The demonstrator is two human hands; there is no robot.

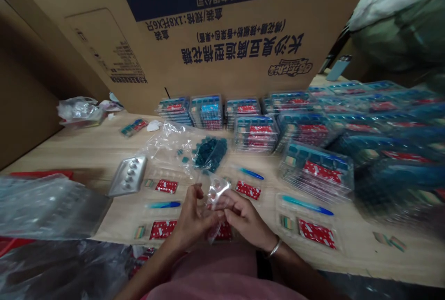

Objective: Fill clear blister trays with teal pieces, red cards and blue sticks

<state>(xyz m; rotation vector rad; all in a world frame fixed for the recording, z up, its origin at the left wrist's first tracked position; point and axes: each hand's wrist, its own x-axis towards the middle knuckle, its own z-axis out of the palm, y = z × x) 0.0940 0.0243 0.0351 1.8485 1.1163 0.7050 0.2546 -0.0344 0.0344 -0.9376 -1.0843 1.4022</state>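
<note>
My left hand [192, 220] and my right hand [248, 219] meet at the table's front edge, fingers closed on a shiny piece of clear plastic [218, 191]. Whether it is film or part of a tray I cannot tell. Beneath my hands, a red dotted packet [224, 232] is partly hidden. Clear trays around them hold red packets [163, 229], blue pens [308, 205] and small striped blocks [140, 232]. Just beyond lies a pile of dark teal cubes [210, 151] beside a crumpled clear bag [170, 147].
Stacks of filled clear trays [316, 170] line the back and right side. A large cardboard box [222, 73] stands behind. On the left are empty trays [52, 207], a silvery moulded tray [128, 175] and a plastic bag [81, 110]. Loose striped pieces [389, 240] lie front right.
</note>
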